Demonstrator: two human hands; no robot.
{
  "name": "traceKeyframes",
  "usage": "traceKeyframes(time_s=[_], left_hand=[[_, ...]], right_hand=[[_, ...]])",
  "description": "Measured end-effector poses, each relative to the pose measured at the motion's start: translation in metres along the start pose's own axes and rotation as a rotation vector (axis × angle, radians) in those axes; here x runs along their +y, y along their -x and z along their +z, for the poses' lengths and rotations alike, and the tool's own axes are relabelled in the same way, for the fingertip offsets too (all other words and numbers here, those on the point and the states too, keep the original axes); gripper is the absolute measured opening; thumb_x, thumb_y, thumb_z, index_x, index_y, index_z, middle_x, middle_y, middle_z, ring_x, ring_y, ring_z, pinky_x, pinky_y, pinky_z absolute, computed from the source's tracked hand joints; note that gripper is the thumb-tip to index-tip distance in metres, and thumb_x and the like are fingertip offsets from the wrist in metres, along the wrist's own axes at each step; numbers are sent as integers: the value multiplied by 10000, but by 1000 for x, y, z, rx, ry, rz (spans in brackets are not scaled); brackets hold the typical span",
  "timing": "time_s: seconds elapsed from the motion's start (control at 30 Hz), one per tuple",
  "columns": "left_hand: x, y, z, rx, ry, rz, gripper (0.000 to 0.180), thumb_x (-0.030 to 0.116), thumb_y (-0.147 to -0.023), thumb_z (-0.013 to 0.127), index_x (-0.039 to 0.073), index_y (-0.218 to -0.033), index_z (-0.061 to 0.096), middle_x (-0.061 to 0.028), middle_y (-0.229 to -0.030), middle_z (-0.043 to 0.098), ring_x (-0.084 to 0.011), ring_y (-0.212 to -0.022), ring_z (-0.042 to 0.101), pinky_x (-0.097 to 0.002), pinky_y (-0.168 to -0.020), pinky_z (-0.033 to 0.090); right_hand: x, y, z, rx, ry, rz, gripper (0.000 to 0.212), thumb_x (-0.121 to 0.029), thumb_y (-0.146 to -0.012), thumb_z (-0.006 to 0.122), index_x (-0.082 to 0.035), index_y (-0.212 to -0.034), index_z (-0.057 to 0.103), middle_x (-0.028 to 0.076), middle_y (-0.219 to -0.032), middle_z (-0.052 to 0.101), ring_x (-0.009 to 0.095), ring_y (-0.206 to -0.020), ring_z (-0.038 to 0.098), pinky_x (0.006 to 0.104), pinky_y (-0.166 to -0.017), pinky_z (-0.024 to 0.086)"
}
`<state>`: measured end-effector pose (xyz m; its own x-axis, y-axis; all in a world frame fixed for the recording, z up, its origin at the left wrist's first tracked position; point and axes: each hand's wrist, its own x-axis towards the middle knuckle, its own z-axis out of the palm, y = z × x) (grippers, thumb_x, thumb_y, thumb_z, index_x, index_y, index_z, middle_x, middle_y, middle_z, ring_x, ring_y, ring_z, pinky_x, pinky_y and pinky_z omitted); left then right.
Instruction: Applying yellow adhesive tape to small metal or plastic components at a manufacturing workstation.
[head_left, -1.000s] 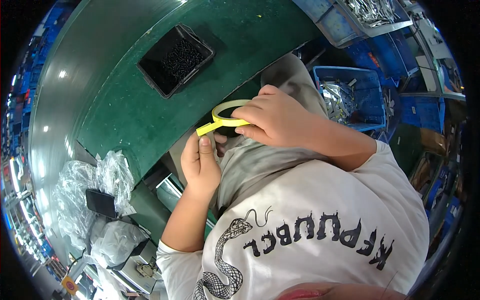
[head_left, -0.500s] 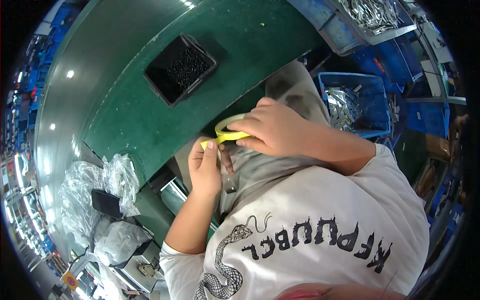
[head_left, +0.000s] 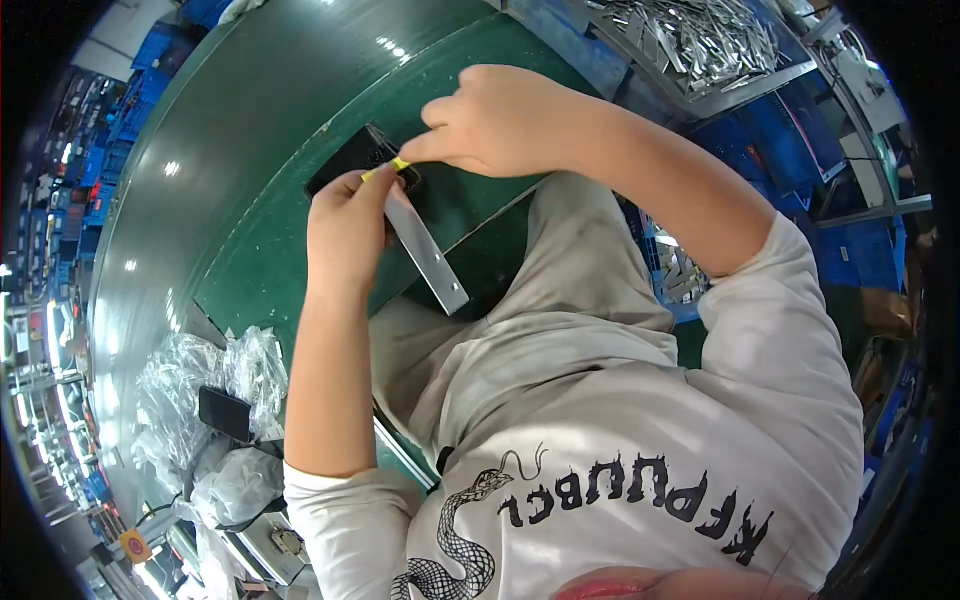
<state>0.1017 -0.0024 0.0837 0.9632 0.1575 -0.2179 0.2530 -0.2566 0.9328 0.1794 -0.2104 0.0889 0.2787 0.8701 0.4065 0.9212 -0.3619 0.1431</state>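
Note:
A flat silver metal strip with small holes (head_left: 428,250) slants down over my lap, its upper end pinched in my left hand (head_left: 345,225). At that end a short piece of yellow tape (head_left: 400,163) bridges the two hands. My right hand (head_left: 500,125) is closed, its fingertips on the tape's other end; the tape roll does not show, and what the palm may hold is hidden. Behind the hands, on the green bench (head_left: 270,225), a black bin (head_left: 345,158) with small dark parts is partly covered.
To the right a blue crate (head_left: 685,312) of metal pieces sits low, partly behind my right forearm. A tray of thin metal strips (head_left: 690,45) stands at the upper right. Clear plastic bags (head_left: 175,385) and a black phone-like slab (head_left: 225,413) lie at the left.
Both hands have moved up and away from my lap, over the bench by the black bin. The metal strip now shows at full length, and the yellow roll has gone from sight.

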Motion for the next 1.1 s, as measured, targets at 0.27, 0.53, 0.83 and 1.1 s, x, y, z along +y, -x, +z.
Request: traceKeyframes(time_s=[0.27, 0.53, 0.83, 1.1], left_hand=[[0, -50, 5, 18, 12, -110, 249, 225, -912, 584, -7, -917, 674, -46, -759, 643, -119, -598, 567, -263, -550, 459], [-8, -50, -1, 70, 49, -119, 232, 221, -943, 554, 7, -891, 626, -78, -772, 625, -165, -647, 570, -296, -597, 459], [-23, 44, -16, -95, 773, -31, 258, 275, -1005, 495, 83, -835, 473, -41, -621, 419, -174, -598, 482, -310, -590, 443], [-44, 78, 45, -243, 351, 348, 457, 381, -1029, 411, -54, -1088, 540, -257, -1060, 660, -322, -1047, 627, -447, -994, 437]], right_hand=[[31, -13, 35, -3, -18, 45, 256, -226, -887, 595, -237, -1125, 688, 56, -789, 621, 285, -622, 616, 365, -590, 508], [25, 3, 75, -127, 73, 75, 249, -185, -865, 572, -219, -1079, 695, 33, -807, 624, 237, -720, 641, 365, -714, 466], [-18, 63, 78, 114, -41, 208, 343, -281, -869, 648, -256, -1211, 662, -9, -1062, 590, 180, -1069, 548, 425, -973, 379], [-121, 89, 38, 79, -967, 404, 362, -282, -856, 701, -17, -1097, 652, 170, -1182, 592, 350, -1114, 548, 454, -933, 432]])
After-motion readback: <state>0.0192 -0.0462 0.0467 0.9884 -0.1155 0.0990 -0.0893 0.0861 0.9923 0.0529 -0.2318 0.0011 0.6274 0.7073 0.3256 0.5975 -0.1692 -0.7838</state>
